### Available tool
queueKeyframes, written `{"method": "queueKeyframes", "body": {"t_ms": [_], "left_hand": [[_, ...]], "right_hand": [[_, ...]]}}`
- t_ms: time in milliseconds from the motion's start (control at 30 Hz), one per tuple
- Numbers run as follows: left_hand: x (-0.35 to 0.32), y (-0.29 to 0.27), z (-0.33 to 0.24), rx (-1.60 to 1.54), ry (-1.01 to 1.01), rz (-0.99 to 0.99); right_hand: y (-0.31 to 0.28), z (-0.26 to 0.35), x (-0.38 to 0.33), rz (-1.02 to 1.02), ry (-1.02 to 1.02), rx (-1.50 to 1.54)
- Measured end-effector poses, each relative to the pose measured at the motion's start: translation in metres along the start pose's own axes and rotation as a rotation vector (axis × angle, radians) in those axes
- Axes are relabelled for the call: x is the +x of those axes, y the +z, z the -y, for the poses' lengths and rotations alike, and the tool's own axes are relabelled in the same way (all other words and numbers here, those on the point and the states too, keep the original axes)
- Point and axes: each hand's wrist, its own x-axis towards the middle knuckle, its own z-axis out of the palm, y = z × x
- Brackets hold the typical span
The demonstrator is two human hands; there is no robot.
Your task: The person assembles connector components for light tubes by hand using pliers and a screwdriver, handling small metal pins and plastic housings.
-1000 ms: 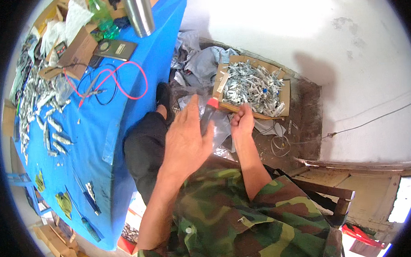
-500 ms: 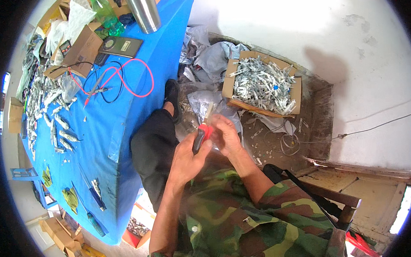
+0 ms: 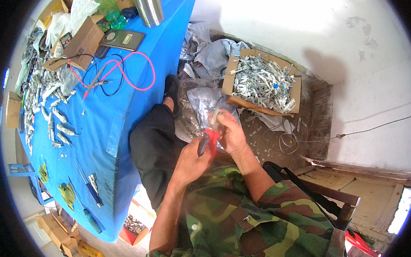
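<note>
Above my lap, my left hand point(image 3: 191, 160) is closed round the handles of red-and-black pliers point(image 3: 211, 141). Their head is blurred and lies close to my other hand. My right hand point(image 3: 233, 133) pinches a small pale strip-like piece point(image 3: 215, 116) between thumb and fingers, just beyond the pliers. Motion smears that piece, and the fingers cover part of it. Whether the jaws touch the piece, I cannot tell.
A cardboard box point(image 3: 231, 77) heaped with metallic strips stands on the floor ahead. On the blue-covered table point(image 3: 108, 132) at left are similar pieces, screwdrivers point(image 3: 92, 221), red-and-black test leads point(image 3: 154, 78) and a steel tumbler point(image 3: 149, 12). Plastic bags point(image 3: 214, 60) lie by the wall.
My right thumb has come up over the pale piece, which sits lower and farther right. My left hand and the pliers have shifted slightly right and toward me.
</note>
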Motion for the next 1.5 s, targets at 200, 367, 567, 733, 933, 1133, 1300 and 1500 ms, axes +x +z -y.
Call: {"method": "queueKeyframes", "body": {"t_ms": [200, 367, 567, 733, 933, 1133, 1300, 1500], "left_hand": [[-0.001, 0.002, 0.012, -0.284, -0.121, 0.17], [-0.002, 0.001, 0.018, -0.393, -0.159, 0.217], [-0.001, -0.001, 0.017, -0.383, -0.186, 0.246], [-0.01, -0.002, 0.014, -0.372, -0.197, 0.214], [-0.046, -0.023, 0.011, -0.46, -0.076, 0.029], [-0.106, -0.07, 0.002, -0.792, 0.048, -0.222], [-0.176, -0.098, 0.021, -0.651, 0.073, -0.732], [-0.239, -0.122, 0.044, -0.662, 0.163, -1.006]], "right_hand": [[-0.004, 0.005, 0.003, -0.107, -0.033, 0.028], [0.003, 0.008, -0.001, -0.083, -0.005, -0.062], [-0.009, 0.012, 0.001, 0.015, -0.043, -0.119], [-0.012, 0.02, 0.016, -0.333, -0.087, -0.044], [-0.057, 0.009, 0.025, -0.609, -0.114, -0.333], [-0.067, -0.018, 0.03, -0.447, 0.128, 0.021], [-0.014, -0.028, 0.024, -0.024, 0.252, 0.149], [0.059, -0.026, 0.007, 0.105, 0.278, 0.128]]}}
